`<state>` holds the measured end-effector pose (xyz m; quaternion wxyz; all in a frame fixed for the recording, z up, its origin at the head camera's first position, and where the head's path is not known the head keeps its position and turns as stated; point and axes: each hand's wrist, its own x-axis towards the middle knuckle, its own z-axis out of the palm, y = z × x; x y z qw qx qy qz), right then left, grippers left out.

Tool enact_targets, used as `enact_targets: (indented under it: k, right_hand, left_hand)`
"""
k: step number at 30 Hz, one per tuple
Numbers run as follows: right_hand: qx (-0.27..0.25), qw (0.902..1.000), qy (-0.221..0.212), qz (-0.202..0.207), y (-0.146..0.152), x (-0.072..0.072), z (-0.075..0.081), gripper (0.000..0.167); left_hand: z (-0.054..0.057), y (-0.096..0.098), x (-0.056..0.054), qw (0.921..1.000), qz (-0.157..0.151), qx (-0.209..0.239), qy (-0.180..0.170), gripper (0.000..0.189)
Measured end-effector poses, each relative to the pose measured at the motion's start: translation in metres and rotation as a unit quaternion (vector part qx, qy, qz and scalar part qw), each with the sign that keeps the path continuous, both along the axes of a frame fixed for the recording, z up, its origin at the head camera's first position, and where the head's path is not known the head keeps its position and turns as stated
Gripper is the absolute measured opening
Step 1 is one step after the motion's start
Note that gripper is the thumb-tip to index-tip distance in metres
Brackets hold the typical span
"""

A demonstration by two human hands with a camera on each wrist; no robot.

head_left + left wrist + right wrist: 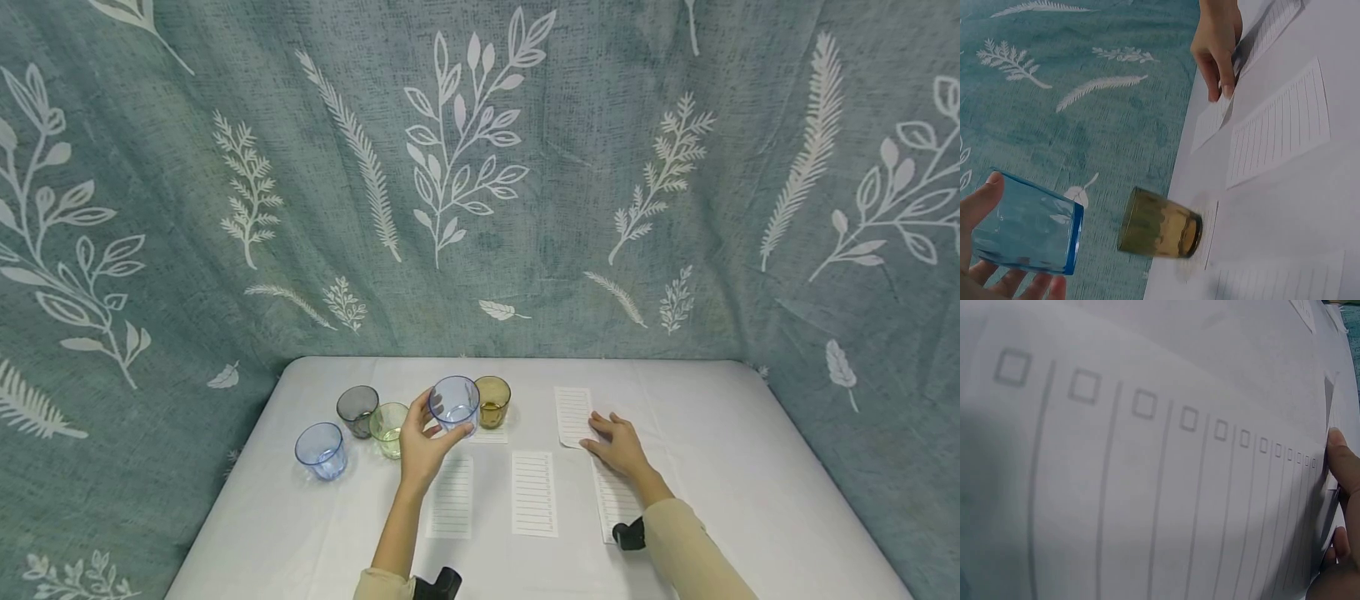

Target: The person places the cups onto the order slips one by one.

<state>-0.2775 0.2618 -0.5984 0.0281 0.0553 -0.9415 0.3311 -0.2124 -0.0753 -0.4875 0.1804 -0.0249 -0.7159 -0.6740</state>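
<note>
My left hand (423, 446) holds a clear blue glass (455, 408) above the table, thumb on one side and fingers on the other. In the left wrist view the blue glass (1029, 225) lies sideways across the picture. Just right of it stands an amber glass (492, 402) on a lined paper. My right hand (618, 446) is at the near edge of a lined checklist sheet (573, 412) and pinches it; that edge is slightly raised. Under the right wrist lies another checklist sheet (1166, 487), its row of small boxes showing close up.
To the left stand a second blue glass (321, 452), a grey glass (357, 411) and a green glass (388, 432), close together. Two more lined sheets lie nearer me, one at the left (452, 500) and one in the middle (534, 493). A patterned curtain (480, 183) hangs behind the white table (697, 400).
</note>
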Motion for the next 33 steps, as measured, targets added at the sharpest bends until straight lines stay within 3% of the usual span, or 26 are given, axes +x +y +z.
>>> enact_targets:
  k: [7,15,19,27,33]
  right_hand:
    - [-0.01,0.9999,0.0,0.002,0.0,0.0,0.0,0.054]
    - [-0.017,0.9998,0.001,0.001,-0.002,0.001,0.002,0.053]
    - [-0.016,0.9999,-0.002,-0.001,-0.001,0.0,0.002,0.053]
    - [-0.005,0.9999,-0.009,-0.003,0.0,-0.001,0.001,0.052]
    - [-0.006,0.9999,-0.009,0.0,-0.001,-0.001,0.002,0.052]
  left_hand:
    - [0.015,0.026,-0.003,0.9991,-0.038,0.017,-0.003,0.072]
    - [-0.005,0.052,-0.027,0.9976,-0.062,0.023,-0.018,0.075]
    - [-0.006,0.068,-0.034,0.996,-0.085,0.027,-0.008,0.074]
    - [-0.009,0.101,-0.044,0.9973,-0.072,0.008,-0.005,0.077]
    - [-0.011,0.119,-0.056,0.9965,-0.084,-0.006,0.0,0.075]
